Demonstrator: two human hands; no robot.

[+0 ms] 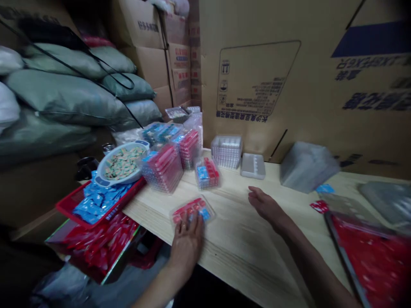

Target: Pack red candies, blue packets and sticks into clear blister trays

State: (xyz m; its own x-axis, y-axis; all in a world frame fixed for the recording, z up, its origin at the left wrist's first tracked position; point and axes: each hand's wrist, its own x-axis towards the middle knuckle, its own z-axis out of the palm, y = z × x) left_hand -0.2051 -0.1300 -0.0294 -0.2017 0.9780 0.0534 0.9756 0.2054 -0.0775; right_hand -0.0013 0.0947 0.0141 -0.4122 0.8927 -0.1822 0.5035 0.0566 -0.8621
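Observation:
My left hand (188, 239) lies with its fingers stretched over the near edge of a clear plastic tray (210, 209). Red pieces and a small blue packet sit in that tray. Over the middle of the table, my right hand (265, 204) reaches forward, fingers extended and nothing visible in them. Beyond it is a pale, shallow plastic tray (253, 166), beside a stack of clear trays (226, 152). Another filled tray (207, 173) with red pieces and a blue packet lies farther back. Tall stacks of filled trays (163, 169) stand to its left.
At left, a bowl (102, 171) of small pieces rests by blue packets (96, 199) in a red basket (72, 209). Below is a box of red pieces (102, 239). A blurred clear stack (306, 167) and red pieces (375, 256) are right. A large carton (244, 77) stands behind.

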